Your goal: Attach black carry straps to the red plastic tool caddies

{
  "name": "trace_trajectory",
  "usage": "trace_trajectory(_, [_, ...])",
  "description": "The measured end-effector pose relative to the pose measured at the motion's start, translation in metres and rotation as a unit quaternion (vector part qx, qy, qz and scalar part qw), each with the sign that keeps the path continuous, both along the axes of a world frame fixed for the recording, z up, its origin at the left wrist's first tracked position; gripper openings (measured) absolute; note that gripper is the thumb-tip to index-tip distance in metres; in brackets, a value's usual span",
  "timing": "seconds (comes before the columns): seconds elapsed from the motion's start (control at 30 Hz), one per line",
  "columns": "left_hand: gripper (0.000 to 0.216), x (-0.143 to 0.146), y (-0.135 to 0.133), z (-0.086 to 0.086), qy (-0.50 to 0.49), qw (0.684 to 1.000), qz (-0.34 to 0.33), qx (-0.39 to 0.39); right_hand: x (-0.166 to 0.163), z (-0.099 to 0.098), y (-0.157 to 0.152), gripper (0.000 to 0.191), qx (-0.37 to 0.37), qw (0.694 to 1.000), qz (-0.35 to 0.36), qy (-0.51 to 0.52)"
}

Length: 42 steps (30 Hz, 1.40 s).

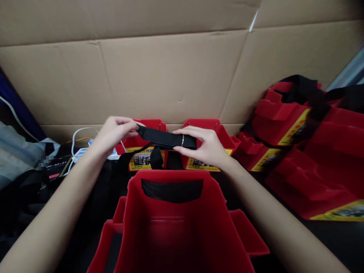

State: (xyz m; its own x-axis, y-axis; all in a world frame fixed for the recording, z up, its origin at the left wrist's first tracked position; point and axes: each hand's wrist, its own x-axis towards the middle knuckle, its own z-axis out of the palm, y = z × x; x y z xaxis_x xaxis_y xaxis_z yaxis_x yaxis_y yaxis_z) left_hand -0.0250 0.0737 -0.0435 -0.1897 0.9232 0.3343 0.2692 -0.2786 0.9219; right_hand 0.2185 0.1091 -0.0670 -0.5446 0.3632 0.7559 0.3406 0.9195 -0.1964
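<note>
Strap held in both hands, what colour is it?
The strap is black, seen best in the head view.

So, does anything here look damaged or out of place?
One thing: the tan cardboard wall has a narrow pale slit near its top right, breaking its plain surface, perhaps a tear. The folded black fabric strap in the left hand and right hand and the open red plastic box below show no obvious damage.
</note>
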Motion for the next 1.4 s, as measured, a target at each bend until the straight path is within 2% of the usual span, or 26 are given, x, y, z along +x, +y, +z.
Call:
trace_trajectory(0.07, [0.015, -0.020, -0.005, 0.010, 0.048, 0.996, 0.079, 0.023, 0.006, 0.003, 0.002, 0.029, 0.001, 1.000, -0.013, 0.004])
trace_trajectory(0.13, [0.014, -0.036, -0.010, 0.017, 0.073, 0.990, 0.116, 0.022, 0.009, 0.006, 0.003, 0.031, -0.004, 1.000, -0.021, -0.002])
trace_trajectory(0.27, [0.012, -0.041, -0.018, 0.023, 0.141, 0.985, 0.091, 0.038, 0.008, 0.010, -0.002, 0.034, -0.021, 1.000, -0.007, -0.010])
trace_trajectory(0.37, [0.026, -0.021, -0.021, 0.021, 0.151, 0.982, 0.016, 0.113, 0.005, 0.015, -0.010, 0.034, -0.043, 0.999, 0.020, -0.011])
trace_trajectory(0.43, [0.032, -0.002, -0.022, 0.017, 0.142, 0.978, -0.071, 0.132, 0.002, 0.019, -0.016, 0.030, -0.068, 0.997, 0.045, -0.013])
trace_trajectory(0.57, [0.033, 0.030, -0.015, 0.002, 0.155, 0.947, -0.278, 0.039, -0.003, 0.023, -0.026, 0.024, -0.145, 0.985, 0.092, -0.033])
trace_trajectory(0.63, [0.028, 0.037, -0.009, -0.007, 0.145, 0.929, -0.341, -0.017, -0.004, 0.022, -0.027, 0.026, -0.188, 0.976, 0.107, -0.039])
trace_trajectory(0.7, [0.024, 0.040, -0.003, -0.013, 0.129, 0.920, -0.366, -0.053, -0.005, 0.020, -0.024, 0.027, -0.237, 0.963, 0.119, -0.044])
trace_trajectory(0.83, [0.019, 0.039, -0.001, -0.018, 0.126, 0.936, -0.323, -0.060, -0.006, 0.013, -0.013, 0.026, -0.330, 0.934, 0.128, -0.037])
trace_trajectory(0.9, [0.019, 0.039, -0.002, -0.018, 0.132, 0.942, -0.301, -0.066, -0.006, 0.010, -0.009, 0.026, -0.351, 0.929, 0.115, -0.024])
trace_trajectory(1.07, [0.019, 0.038, -0.002, -0.017, 0.142, 0.937, -0.297, -0.115, -0.008, 0.014, -0.011, 0.021, -0.335, 0.941, 0.044, 0.013])
trace_trajectory(1.17, [0.020, 0.031, -0.003, -0.011, 0.174, 0.942, -0.275, -0.082, -0.004, 0.024, -0.018, 0.017, -0.295, 0.950, 0.026, 0.093])
trace_trajectory(1.23, [0.020, 0.024, -0.006, -0.005, 0.167, 0.954, -0.245, -0.037, 0.004, 0.034, -0.026, 0.017, -0.270, 0.945, 0.045, 0.182])
trace_trajectory(1.3, [0.022, 0.018, -0.010, 0.000, 0.124, 0.973, -0.192, 0.020, 0.017, 0.045, -0.037, 0.017, -0.272, 0.926, 0.089, 0.248])
trace_trajectory(1.37, [0.023, 0.014, -0.014, 0.005, 0.083, 0.985, -0.135, 0.075, 0.028, 0.055, -0.050, 0.020, -0.304, 0.910, 0.166, 0.229])
trace_trajectory(1.4, [0.024, 0.014, -0.017, 0.006, 0.078, 0.986, -0.117, 0.093, 0.031, 0.059, -0.057, 0.021, -0.326, 0.905, 0.211, 0.177])
